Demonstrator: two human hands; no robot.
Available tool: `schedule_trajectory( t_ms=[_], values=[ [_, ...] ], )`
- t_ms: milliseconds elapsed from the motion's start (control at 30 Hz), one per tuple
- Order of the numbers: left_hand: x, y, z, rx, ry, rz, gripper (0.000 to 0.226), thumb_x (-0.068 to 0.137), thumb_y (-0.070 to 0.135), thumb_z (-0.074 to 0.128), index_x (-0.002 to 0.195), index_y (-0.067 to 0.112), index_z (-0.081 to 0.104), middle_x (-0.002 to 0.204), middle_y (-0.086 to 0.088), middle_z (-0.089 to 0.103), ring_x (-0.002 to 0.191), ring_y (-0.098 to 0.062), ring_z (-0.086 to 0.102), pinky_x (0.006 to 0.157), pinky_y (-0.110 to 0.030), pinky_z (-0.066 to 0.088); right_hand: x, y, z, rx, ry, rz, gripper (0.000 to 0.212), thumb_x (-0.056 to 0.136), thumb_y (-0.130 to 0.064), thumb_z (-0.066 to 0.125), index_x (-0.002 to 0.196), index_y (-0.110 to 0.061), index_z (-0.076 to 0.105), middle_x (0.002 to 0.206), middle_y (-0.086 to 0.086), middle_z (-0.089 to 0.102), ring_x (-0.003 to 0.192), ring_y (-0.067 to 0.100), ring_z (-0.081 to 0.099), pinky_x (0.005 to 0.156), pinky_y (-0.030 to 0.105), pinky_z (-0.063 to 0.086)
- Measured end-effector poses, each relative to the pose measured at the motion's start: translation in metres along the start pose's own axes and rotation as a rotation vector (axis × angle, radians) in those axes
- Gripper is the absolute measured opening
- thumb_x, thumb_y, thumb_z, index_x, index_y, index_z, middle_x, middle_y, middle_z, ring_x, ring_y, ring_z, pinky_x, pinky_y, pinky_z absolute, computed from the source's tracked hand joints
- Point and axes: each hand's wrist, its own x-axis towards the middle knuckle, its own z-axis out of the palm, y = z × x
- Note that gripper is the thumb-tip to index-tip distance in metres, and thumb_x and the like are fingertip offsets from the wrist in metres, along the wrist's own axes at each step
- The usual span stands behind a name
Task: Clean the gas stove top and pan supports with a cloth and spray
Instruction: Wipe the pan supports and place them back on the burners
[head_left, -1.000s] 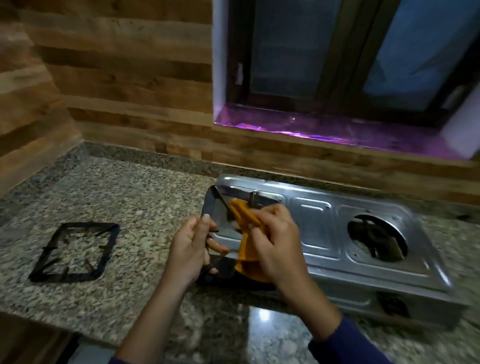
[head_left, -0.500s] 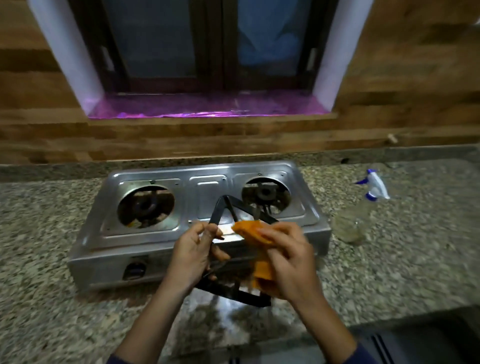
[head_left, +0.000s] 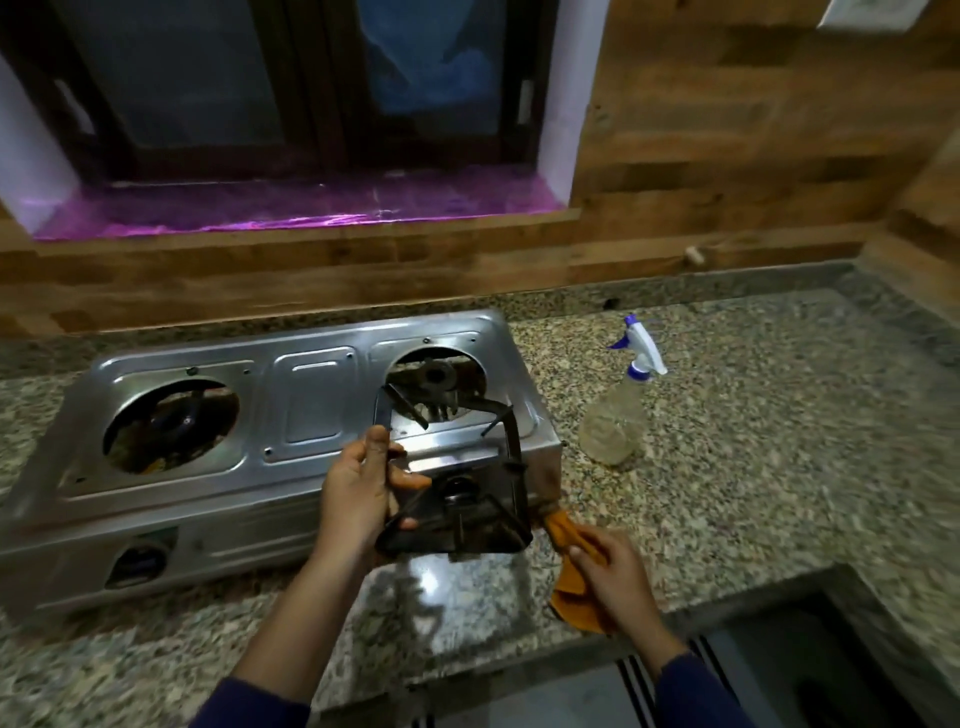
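Cloth (head_left: 574, 603) is off the pan support (head_left: 513, 457) now: right hand (head_left: 613, 577) clutches it just beside the support's right corner, and left hand (head_left: 358, 488) grips the support's left edge, in front of the stove (head_left: 311, 395). Wipe probably done or pausing. Spray bottle (head_left: 615, 415) stands on the surface (head_left: 753, 441). No readable writing

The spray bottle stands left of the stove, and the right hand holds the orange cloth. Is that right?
No. The head view shows the spray bottle standing right of the stove. The right hand does hold the orange cloth.
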Motion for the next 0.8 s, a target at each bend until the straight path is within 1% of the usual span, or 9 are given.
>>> schedule_trajectory(
  t_ms=[67,133,233,300,367,500,600,700,800],
  values=[
    [0.001,0.002,0.007,0.029,0.001,0.025,0.063,0.081,0.063,0.04,0.1,0.006,0.058,0.056,-0.01,0.069,0.037,-0.011,0.056,0.035,-0.028,0.05,0.004,0.0,-0.003,-0.054,-0.053,-0.028,0.026,0.09,-0.021,0.069,0.115,-0.021,0.067,0.104,-0.006,0.057,0.104,0.018,0.057,0.077,0.015,0.04],
    [0.002,0.002,0.013,0.012,0.008,0.042,0.065,0.079,0.064,0.04,0.101,0.006,0.058,0.057,-0.011,0.069,0.038,-0.012,0.058,0.036,-0.028,0.051,0.009,-0.009,-0.008,-0.174,0.011,-0.069,0.028,0.09,-0.031,0.067,0.117,-0.027,0.066,0.112,-0.01,0.054,0.108,0.013,0.05,0.083,0.022,0.043],
    [0.003,0.003,0.021,-0.041,0.029,0.051,0.058,0.087,0.059,0.039,0.101,0.006,0.057,0.058,-0.014,0.068,0.042,-0.012,0.063,0.035,-0.027,0.051,0.009,-0.053,-0.023,0.099,0.151,-0.089,0.026,0.094,-0.031,0.06,0.121,-0.033,0.061,0.123,-0.013,0.053,0.114,0.005,0.05,0.093,0.029,0.048],
    [0.005,0.003,0.026,-0.074,0.039,0.044,0.05,0.096,0.052,0.037,0.1,0.006,0.056,0.057,-0.012,0.069,0.041,-0.01,0.062,0.033,-0.025,0.05,0.006,-0.094,-0.032,0.377,0.05,-0.1,0.026,0.098,-0.034,0.054,0.123,-0.04,0.059,0.126,-0.011,0.058,0.114,0.003,0.055,0.092,0.025,0.048],
    [0.008,0.002,0.031,-0.094,0.042,0.034,0.046,0.098,0.05,0.035,0.099,0.009,0.056,0.055,-0.007,0.07,0.043,-0.009,0.063,0.034,-0.025,0.05,0.004,-0.128,-0.037,0.474,-0.127,-0.146,0.035,0.096,-0.046,0.051,0.131,-0.047,0.053,0.136,-0.013,0.054,0.121,0.004,0.053,0.098,0.029,0.046],
    [0.025,0.004,0.042,-0.132,0.067,0.013,0.047,0.097,0.054,0.036,0.097,0.013,0.058,0.063,-0.008,0.073,0.042,-0.01,0.063,0.034,-0.023,0.049,0.016,-0.16,-0.03,0.372,-0.204,-0.279,0.062,0.096,-0.04,0.057,0.15,-0.041,0.026,0.148,-0.027,0.028,0.132,-0.008,0.031,0.107,0.022,0.031],
    [0.049,0.009,0.044,-0.113,0.081,-0.031,0.048,0.097,0.055,0.04,0.101,0.011,0.06,0.077,-0.013,0.074,0.049,-0.015,0.066,0.038,-0.023,0.049,0.047,-0.17,-0.016,0.292,-0.173,-0.302,0.055,0.099,-0.033,0.053,0.15,-0.033,0.031,0.152,-0.013,0.033,0.137,0.005,0.032,0.111,0.031,0.033],
    [0.072,0.018,0.038,-0.073,0.041,-0.076,0.037,0.097,0.042,0.053,0.108,0.007,0.061,0.091,-0.012,0.072,0.055,-0.015,0.064,0.046,-0.024,0.052,0.084,-0.176,-0.001,0.206,-0.195,-0.356,0.037,0.101,-0.032,0.05,0.137,-0.025,0.049,0.138,-0.002,0.051,0.125,0.012,0.047,0.1,0.031,0.042],
    [0.084,0.026,0.033,-0.015,-0.027,-0.082,0.034,0.089,0.023,0.068,0.116,0.008,0.054,0.11,-0.017,0.067,0.073,-0.02,0.065,0.053,-0.025,0.055,0.117,-0.182,0.01,0.073,-0.181,-0.397,0.014,0.101,-0.03,0.049,0.095,-0.021,0.058,0.096,0.004,0.059,0.089,0.014,0.055,0.072,0.029,0.039]
  ],
)
